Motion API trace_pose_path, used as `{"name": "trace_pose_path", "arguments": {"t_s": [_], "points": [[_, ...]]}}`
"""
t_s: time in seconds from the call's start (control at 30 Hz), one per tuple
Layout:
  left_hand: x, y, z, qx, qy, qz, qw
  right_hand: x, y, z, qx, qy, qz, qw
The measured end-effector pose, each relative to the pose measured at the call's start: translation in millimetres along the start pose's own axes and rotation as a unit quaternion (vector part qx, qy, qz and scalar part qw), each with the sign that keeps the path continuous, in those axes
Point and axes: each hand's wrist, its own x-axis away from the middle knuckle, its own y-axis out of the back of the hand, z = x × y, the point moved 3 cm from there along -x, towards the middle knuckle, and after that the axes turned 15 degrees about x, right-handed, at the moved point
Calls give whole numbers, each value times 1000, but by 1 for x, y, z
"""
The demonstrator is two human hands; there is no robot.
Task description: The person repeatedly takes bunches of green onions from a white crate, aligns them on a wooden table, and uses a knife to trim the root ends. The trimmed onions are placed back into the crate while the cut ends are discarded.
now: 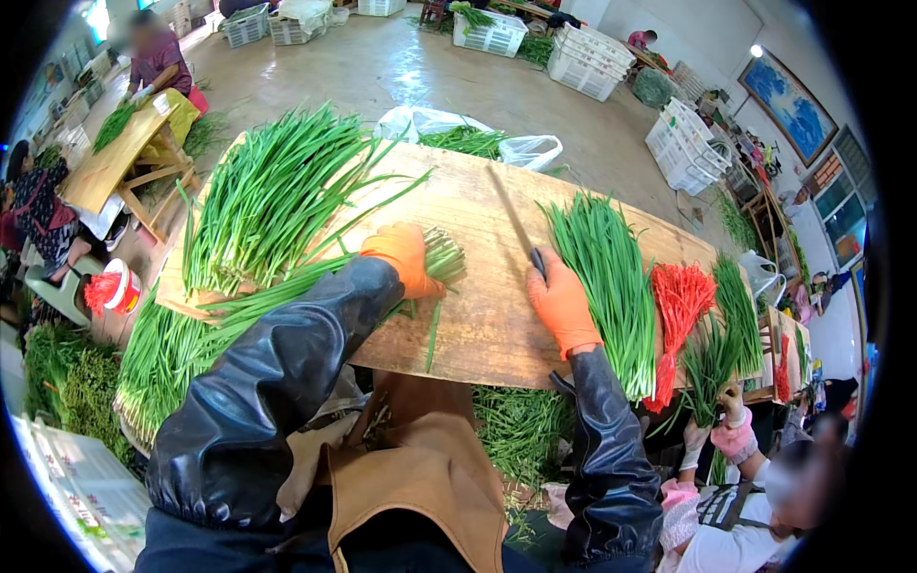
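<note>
My left hand [402, 261], in an orange rubber glove, grips a bunch of garlic chives [445, 256] lying across the wooden table [473, 308]. Its pale cut ends point right, and the green leaves run back under my left forearm. In my right hand [566, 301], also gloved in orange, is a long knife [510, 211] by its dark handle, with the blade pointing away from me. A gap of bare wood separates the blade from the stem ends. One loose leaf [433, 335] lies below my left hand.
A large chive pile [276, 200] covers the table's left; another chive bunch [605, 286] and red ties [679, 322] lie right. Beyond the far edge is a white plastic bag [530, 152]. A co-worker [752, 494] holds chives at right. Fallen greens [523, 430] lie below the near edge.
</note>
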Motion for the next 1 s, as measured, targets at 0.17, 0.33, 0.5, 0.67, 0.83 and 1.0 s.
{"name": "trace_pose_path", "arguments": {"t_s": [0.17,0.33,0.5,0.67,0.83,1.0], "points": [[-1,5,2,51,21,41,998,2,-8,30,24,19,86,996],[-6,4,6,79,10,14,997,13,-39,40,-16,22,92,995],[-11,2,11,63,-3,6,998,6,-33,51,-114,8,137,984],[-15,-5,11,46,0,34,998,10,-41,50,-104,37,126,986],[-18,-4,6,26,-13,44,999,8,-7,53,-193,-102,145,965],[-26,-4,7,26,6,99,995,15,7,53,-68,62,26,995]]}}
